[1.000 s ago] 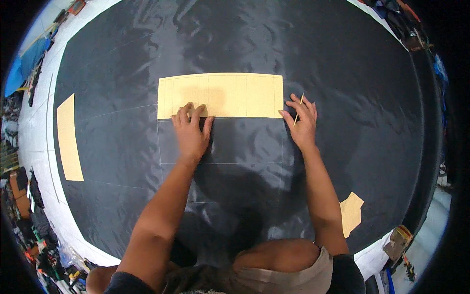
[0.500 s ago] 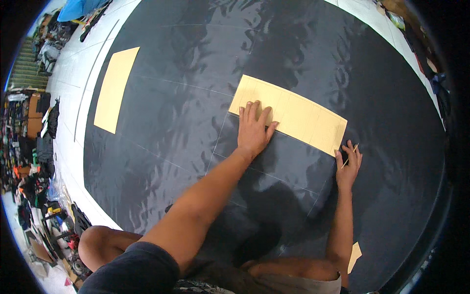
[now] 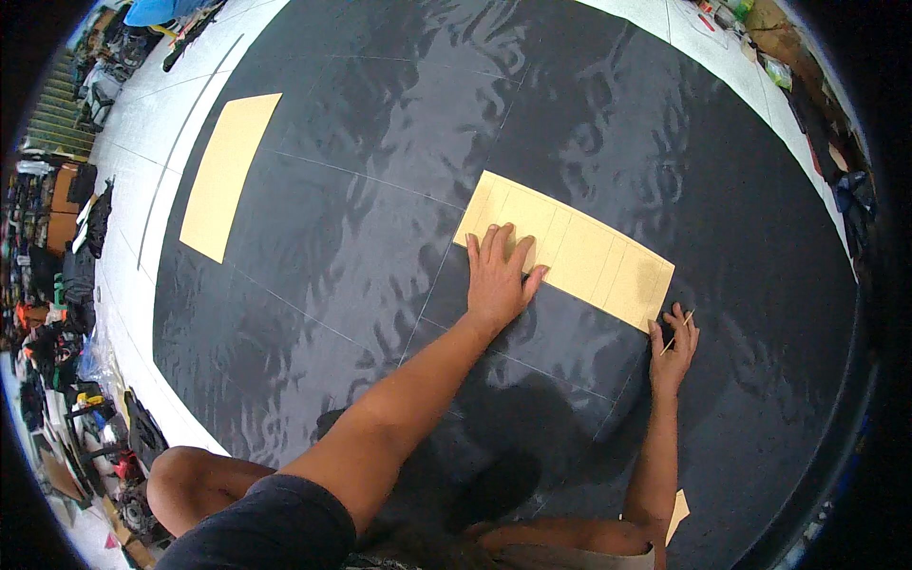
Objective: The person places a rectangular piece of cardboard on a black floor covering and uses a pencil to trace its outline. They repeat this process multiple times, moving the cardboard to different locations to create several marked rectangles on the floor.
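Note:
A yellow card template (image 3: 594, 255) with thin ruled lines across it lies on a wide black sheet (image 3: 380, 228). My left hand (image 3: 498, 283) presses on its lower left part, fingers spread over the edge. At the card's lower right corner, my right hand (image 3: 673, 359) touches the edge with a fingertip. A thin pale stick (image 3: 668, 348), perhaps a marking tool, is held among its fingers; the tip is too small to make out. Faint pale lines run over the sheet around the card, some meeting its left edge.
Another yellow card (image 3: 226, 180) lies at the sheet's left side. A small yellow piece (image 3: 677, 516) shows beside my right forearm. White floor tiles (image 3: 142, 142) border the sheet. Cluttered goods (image 3: 71, 313) line the left, and a brown bundle (image 3: 774, 33) sits at the far right.
The whole view has shifted slightly, so the card and both hands appear lower. Against the card and sheet, my hands keep their places.

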A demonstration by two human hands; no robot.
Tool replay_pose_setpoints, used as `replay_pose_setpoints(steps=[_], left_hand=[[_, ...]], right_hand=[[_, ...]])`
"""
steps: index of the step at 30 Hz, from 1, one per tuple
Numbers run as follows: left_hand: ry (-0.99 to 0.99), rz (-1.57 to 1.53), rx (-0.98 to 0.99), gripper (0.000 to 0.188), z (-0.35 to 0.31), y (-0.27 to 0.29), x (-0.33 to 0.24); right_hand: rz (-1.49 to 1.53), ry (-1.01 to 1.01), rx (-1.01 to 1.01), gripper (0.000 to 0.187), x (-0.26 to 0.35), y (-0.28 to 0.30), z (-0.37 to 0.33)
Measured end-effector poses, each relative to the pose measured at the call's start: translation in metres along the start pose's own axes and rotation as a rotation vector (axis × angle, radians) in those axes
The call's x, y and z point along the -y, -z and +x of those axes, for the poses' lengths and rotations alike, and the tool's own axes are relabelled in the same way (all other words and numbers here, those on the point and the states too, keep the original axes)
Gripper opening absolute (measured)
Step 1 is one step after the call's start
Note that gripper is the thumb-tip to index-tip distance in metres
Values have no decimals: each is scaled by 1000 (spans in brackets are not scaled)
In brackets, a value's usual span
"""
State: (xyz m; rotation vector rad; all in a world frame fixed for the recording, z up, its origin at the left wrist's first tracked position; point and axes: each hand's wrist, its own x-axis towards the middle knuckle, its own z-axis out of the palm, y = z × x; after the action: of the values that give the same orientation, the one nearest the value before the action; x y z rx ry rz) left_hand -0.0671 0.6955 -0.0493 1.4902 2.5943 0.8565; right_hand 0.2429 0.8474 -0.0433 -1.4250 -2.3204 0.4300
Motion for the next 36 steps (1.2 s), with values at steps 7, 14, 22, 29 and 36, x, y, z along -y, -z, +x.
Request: replay_pose_setpoints(steps=[7, 14, 22, 29, 36], left_hand=[[-13, -7, -18, 54, -1, -3, 3], [-5, 32, 13, 57, 0, -3, 6], [-47, 69, 17, 62, 0, -1, 8], [-40, 80, 66, 70, 6, 5, -1], [-32, 153, 169, 77, 16, 16, -9]], right_hand=[[-7, -2, -1, 28, 4, 1, -2], [30, 28, -40, 30, 0, -2, -1], [61, 24, -65, 37, 3, -1, 4], [98, -5, -77, 38, -2, -2, 0], [321, -207, -147, 22, -3, 7, 13]])
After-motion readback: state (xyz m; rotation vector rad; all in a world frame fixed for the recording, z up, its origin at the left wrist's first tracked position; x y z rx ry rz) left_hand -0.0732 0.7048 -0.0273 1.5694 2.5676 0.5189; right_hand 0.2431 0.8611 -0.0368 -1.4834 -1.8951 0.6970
